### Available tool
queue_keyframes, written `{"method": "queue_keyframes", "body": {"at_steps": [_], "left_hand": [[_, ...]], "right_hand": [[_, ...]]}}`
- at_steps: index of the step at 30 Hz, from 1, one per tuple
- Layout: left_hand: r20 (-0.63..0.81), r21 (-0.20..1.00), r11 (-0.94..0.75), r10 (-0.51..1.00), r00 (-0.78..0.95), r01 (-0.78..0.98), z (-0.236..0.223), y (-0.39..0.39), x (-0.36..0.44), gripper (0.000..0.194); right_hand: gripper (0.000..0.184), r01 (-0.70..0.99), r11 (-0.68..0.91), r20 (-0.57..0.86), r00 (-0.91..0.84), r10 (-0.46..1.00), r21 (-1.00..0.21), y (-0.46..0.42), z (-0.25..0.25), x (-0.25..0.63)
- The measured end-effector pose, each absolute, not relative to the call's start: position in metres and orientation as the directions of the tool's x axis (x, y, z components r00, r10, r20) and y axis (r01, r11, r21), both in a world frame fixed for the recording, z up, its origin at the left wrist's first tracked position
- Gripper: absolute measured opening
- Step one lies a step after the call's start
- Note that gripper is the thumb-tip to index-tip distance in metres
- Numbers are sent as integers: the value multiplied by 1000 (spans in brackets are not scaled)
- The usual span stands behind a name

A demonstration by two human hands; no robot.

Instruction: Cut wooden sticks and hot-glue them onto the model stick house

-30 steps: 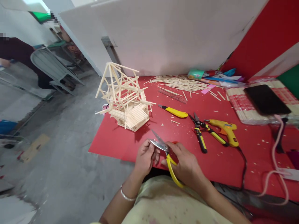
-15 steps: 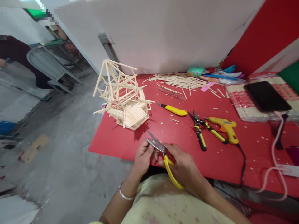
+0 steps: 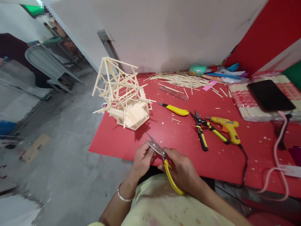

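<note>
My right hand (image 3: 182, 168) grips yellow-handled scissors (image 3: 173, 182) at the front edge of the table, their blades parted and pointing up and left. My left hand (image 3: 142, 160) is closed beside the blades, thumb and fingers pinched close to the metal. Whatever it pinches is hidden or too small to make out. Beyond the blades, to the left, stands a model structure of thin wooden sticks (image 3: 136, 116), with a slatted panel at its front and an open stick frame above. Neither hand touches it.
On the red table (image 3: 113, 142) lie a yellow utility knife (image 3: 177, 110), pliers-like cutters (image 3: 201, 136), a glue gun (image 3: 225, 125), a ruler (image 3: 172, 93) and loose sticks (image 3: 178, 78). A phone (image 3: 271, 95) rests on packed sticks (image 3: 242, 105). A person sits near a chair (image 3: 47, 64) at far left.
The scissors and my right hand have shifted slightly left, and the handles have swung a little lower. My left hand stays pinched near the blades. The view has moved slightly.
</note>
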State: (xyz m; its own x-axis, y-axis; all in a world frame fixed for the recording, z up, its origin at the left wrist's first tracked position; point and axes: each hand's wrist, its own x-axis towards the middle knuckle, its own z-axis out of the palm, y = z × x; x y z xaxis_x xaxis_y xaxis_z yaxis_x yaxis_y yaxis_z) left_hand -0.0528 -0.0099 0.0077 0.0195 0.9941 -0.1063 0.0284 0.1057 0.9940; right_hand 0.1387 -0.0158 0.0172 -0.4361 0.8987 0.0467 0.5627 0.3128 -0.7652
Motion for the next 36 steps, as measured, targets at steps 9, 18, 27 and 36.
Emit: {"method": "queue_keyframes", "body": {"at_steps": [9,18,27,36], "left_hand": [[-207,939,231,971,118,-254,0,-12,-48,32],[-218,883,198,976,2,-426,8,-5,-33,24],[-330,803,222,938,-102,-553,18,0,-32,21],[-401,743,254,910,-107,-619,16,6,-32,25]], "right_hand": [[29,480,291,61,-439,896,-827,-21,13,142],[40,772,217,56,-230,972,-597,-9,7,153],[47,982,156,70,-149,986,-104,11,-12,176],[41,938,288,168,-257,952,-192,17,-7,172]]}}
